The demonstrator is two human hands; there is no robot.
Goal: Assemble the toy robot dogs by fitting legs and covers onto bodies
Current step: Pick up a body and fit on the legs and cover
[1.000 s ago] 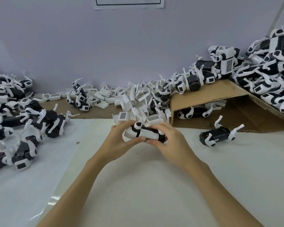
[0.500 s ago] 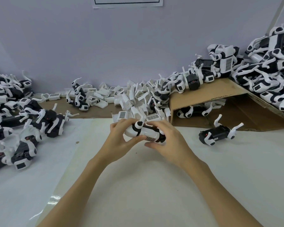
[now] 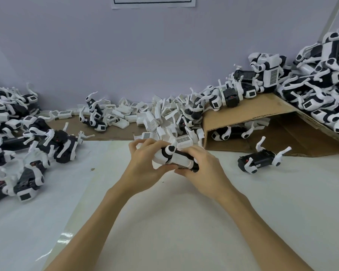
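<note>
I hold one toy robot dog (image 3: 174, 157) above the white table, a black body with a white cover and a round black-and-white leg joint on top. My left hand (image 3: 145, 165) grips its left end with thumb below and fingers curled over the top. From the right, my right hand (image 3: 202, 167) wraps the body's other end. Much of the body is hidden by my fingers. A pile of loose white covers (image 3: 160, 118) lies just behind my hands.
A black dog body with white legs (image 3: 259, 159) lies alone to the right. A tilted cardboard sheet (image 3: 262, 116) carries a heap of dogs (image 3: 321, 85) at the far right. More dogs (image 3: 18, 133) crowd the left edge. White table (image 3: 164, 222) lies below my arms.
The dog has tilted slightly and lifted a little between my hands. My left fingers have shifted higher over its left end. Both hands keep their hold.
</note>
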